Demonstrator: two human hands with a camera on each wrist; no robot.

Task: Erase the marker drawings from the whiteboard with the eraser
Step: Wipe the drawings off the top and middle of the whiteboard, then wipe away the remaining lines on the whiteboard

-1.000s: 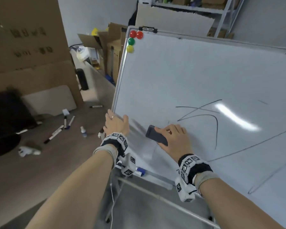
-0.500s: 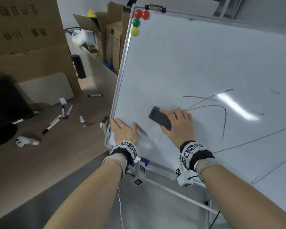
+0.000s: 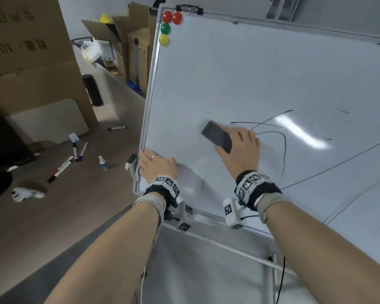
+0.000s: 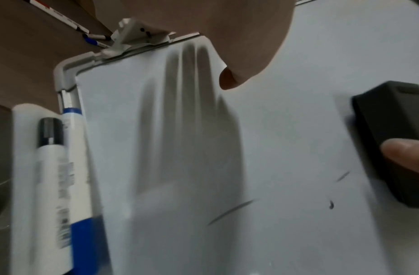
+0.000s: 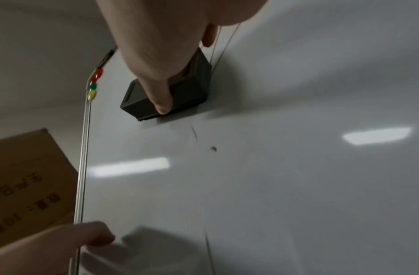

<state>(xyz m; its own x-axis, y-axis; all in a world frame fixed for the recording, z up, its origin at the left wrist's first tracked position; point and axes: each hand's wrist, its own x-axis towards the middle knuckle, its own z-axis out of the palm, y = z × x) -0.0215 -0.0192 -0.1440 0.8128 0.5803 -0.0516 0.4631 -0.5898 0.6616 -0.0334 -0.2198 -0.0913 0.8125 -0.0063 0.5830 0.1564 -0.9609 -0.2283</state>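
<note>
A tilted whiteboard (image 3: 250, 73) fills the right of the head view. My right hand (image 3: 239, 148) grips a dark grey block eraser (image 3: 216, 137) and holds it flat against the board, just left of black curved marker lines (image 3: 284, 145). The right wrist view shows the thumb over the eraser (image 5: 177, 89), with short stray marks (image 5: 213, 148) below it. Long grey strokes (image 3: 338, 163) cross the board's right part. My left hand (image 3: 157, 166) lies flat with straight fingers on the lower left corner of the board, by its frame.
Several coloured magnets (image 3: 167, 28) sit at the board's top left corner. Markers (image 4: 50, 167) lie in the tray along the bottom edge. On the brown table to the left lie several markers (image 3: 75, 154), a small bottle (image 3: 103, 162) and a white controller (image 3: 24, 193). Cardboard boxes (image 3: 26, 51) stand behind.
My right hand has slid the eraser up the board toward the curved lines, wiping away part of the mark below them. My left hand has shifted down to the board's lower left corner.
</note>
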